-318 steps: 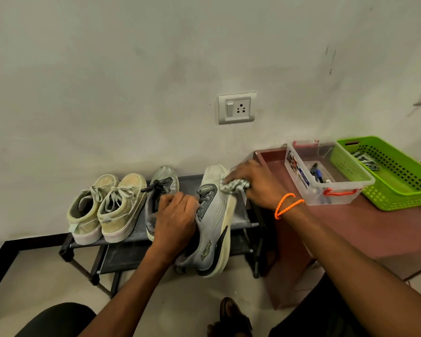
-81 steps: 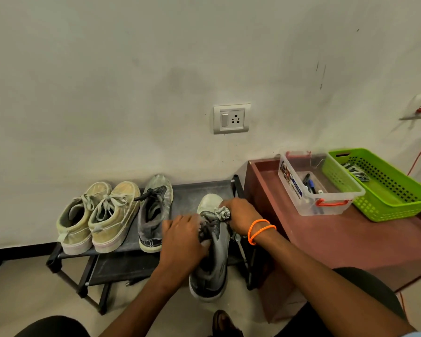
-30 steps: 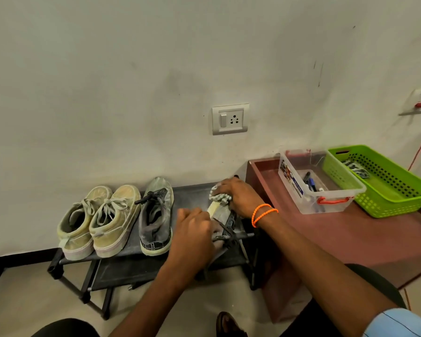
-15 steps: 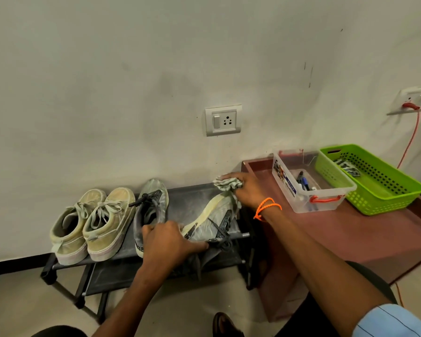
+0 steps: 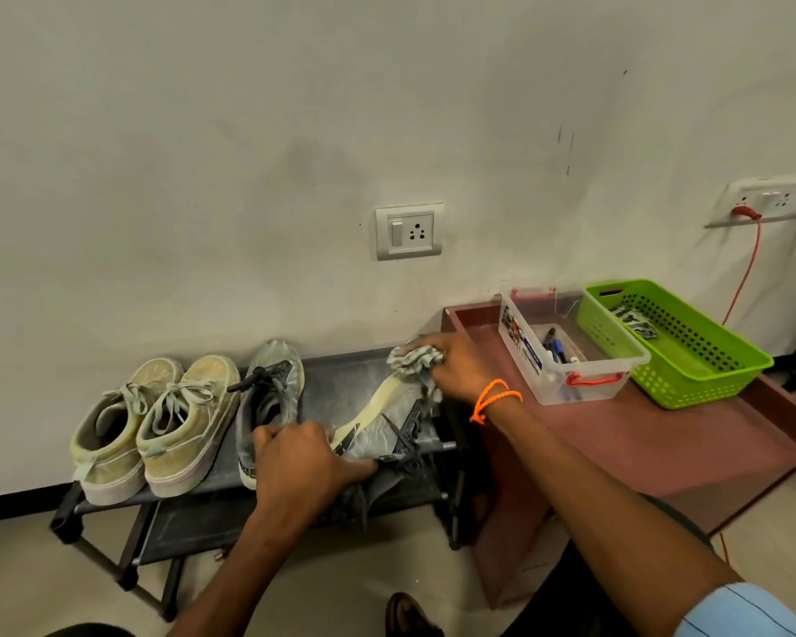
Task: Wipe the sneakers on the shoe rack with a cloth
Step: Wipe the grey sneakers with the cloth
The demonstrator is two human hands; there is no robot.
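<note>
My left hand (image 5: 302, 462) grips the heel of the grey sneaker (image 5: 378, 429), tipped on its side on the shoe rack (image 5: 341, 383). At one o'clock, my right hand (image 5: 456, 370) bunches the cloth (image 5: 414, 360) on its toe. Best to brace that heel firmly and rub along the sole edge in short strokes.

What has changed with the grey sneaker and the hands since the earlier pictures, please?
The grey sneaker was rolled from upright onto its side, sole toward the other shoes. The right hand carried the cloth up from the laces to the toe. The left hand still grips the heel. The other three shoes stayed put.
</note>
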